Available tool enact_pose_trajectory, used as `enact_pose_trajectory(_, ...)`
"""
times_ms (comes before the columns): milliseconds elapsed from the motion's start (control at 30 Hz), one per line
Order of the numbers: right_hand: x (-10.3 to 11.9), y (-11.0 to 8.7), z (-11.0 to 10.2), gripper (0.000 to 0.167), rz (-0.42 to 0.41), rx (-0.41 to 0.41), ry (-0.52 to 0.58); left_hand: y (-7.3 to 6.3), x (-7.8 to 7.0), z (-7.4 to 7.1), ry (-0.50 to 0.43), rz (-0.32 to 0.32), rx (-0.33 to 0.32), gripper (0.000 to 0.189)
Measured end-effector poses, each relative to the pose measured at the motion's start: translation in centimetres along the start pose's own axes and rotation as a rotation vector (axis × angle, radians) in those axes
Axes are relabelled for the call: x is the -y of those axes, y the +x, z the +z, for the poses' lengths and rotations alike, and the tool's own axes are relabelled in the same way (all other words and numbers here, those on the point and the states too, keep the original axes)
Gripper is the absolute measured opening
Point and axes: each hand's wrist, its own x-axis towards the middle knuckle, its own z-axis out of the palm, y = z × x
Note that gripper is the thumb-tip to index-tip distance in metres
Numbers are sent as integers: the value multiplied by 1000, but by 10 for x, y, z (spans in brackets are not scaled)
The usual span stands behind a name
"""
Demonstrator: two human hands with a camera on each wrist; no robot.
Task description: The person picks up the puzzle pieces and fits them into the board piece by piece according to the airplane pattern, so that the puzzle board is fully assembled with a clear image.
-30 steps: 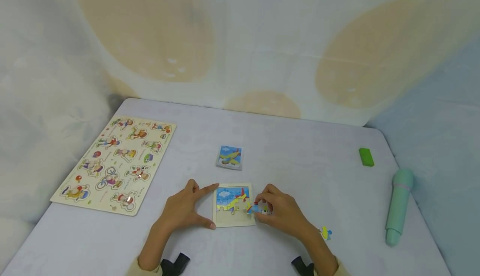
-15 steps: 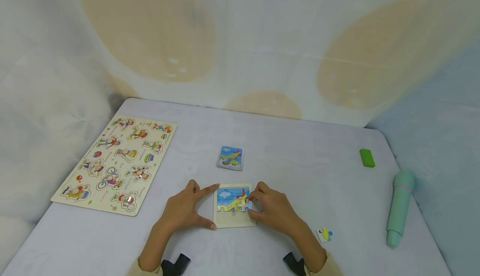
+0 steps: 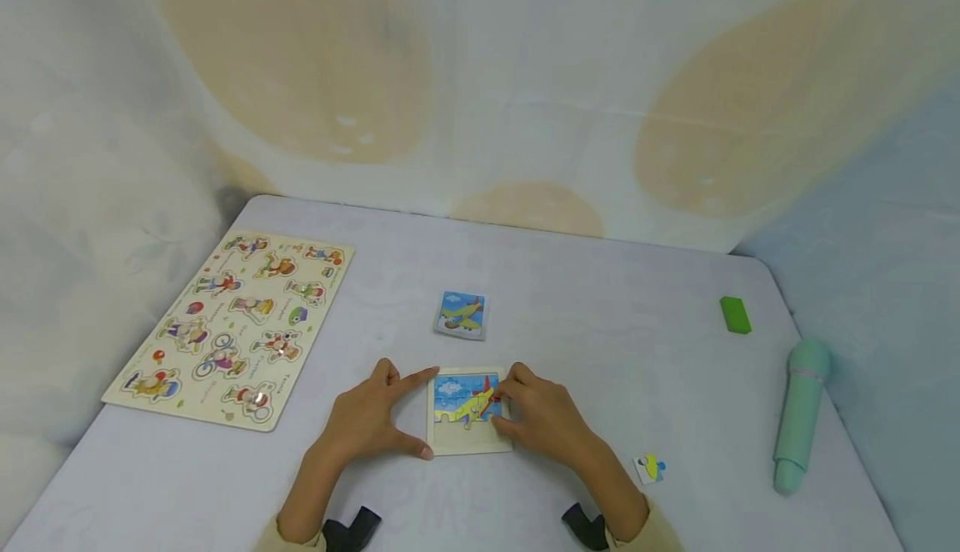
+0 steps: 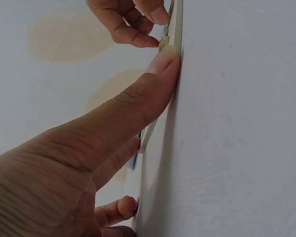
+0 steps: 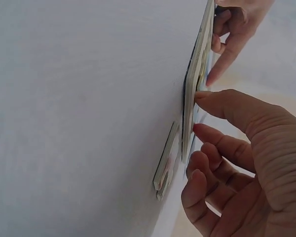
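A small wooden puzzle board (image 3: 471, 444) lies in the middle with a blue sky and yellow airplane picture in its upper part; its lower strip is bare. My left hand (image 3: 369, 420) rests at its left edge, thumb (image 4: 163, 61) and index finger spread to two corners. At the right edge, my right hand (image 3: 546, 415) pinches a puzzle piece (image 3: 495, 408) with thumb and index finger, down at the picture; the fingers partly hide it. In the right wrist view the other fingers (image 5: 207, 185) are curled. One loose puzzle piece (image 3: 649, 469) lies beside the right forearm.
Behind the board lies a small airplane picture card (image 3: 460, 315). A large peg puzzle board (image 3: 232, 331) with printed figures occupies the left side. Far right are a green block (image 3: 735, 315) and a mint-green microphone-shaped object (image 3: 801, 417). Fabric walls (image 3: 525, 102) enclose the table's back and sides.
My right hand has moved left with the puzzle piece, bringing it from beside the board into the picture's right side. The left hand keeps its place.
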Motion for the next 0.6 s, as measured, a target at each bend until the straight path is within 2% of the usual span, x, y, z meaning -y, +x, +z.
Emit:
enact_pose_trajectory(267, 9, -7, -7, 53, 63, 61, 8, -1, 1, 2, 8, 15, -15, 103)
enact_pose_trajectory(433, 17, -21, -9, 56, -6, 121, -80, 0, 2, 3, 10, 13, -7, 103)
enact_pose_trajectory(600, 20, -27, -6, 59, -60, 109, -174, 1, 3, 3, 12, 8, 0, 104)
